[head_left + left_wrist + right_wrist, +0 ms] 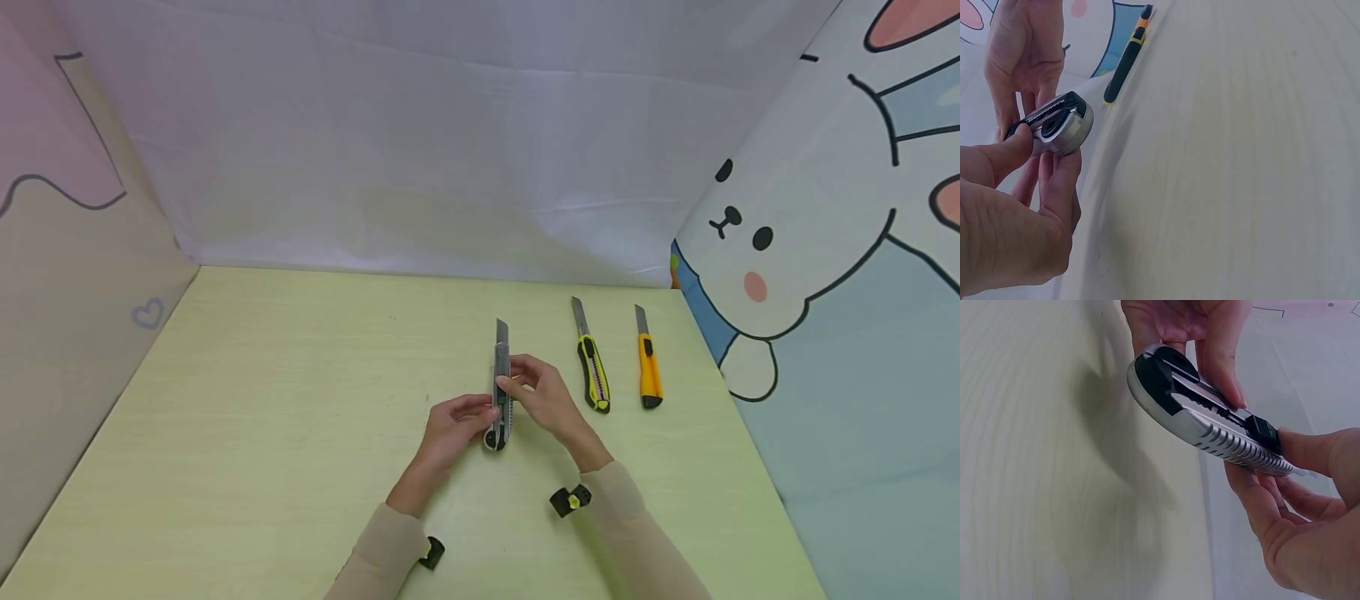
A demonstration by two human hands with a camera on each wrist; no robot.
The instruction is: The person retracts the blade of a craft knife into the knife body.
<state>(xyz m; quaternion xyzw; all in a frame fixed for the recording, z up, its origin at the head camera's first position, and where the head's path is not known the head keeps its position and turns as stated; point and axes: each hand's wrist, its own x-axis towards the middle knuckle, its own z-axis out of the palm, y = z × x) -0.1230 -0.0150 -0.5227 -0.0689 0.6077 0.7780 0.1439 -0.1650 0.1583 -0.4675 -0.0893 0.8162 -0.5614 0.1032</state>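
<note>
A silver and black utility knife (502,392) is held above the table by both hands, its blade (502,332) out and pointing away from me. My left hand (452,429) pinches the lower part of the handle between thumb and fingers. Higher up, my right hand (547,398) grips the other side, its thumb at the black slider (1262,433). In the left wrist view the rounded butt end of the silver knife (1072,132) faces the camera. The ridged edge of the handle shows in the right wrist view, while the blade there is mostly hidden.
To the right lie a yellow-green and black utility knife (593,371) and an orange one (649,367), both with blades out and pointing away. The pale wooden table (285,400) meets a white cloth backdrop (450,167) behind and printed cartoon panels (840,400) at the sides.
</note>
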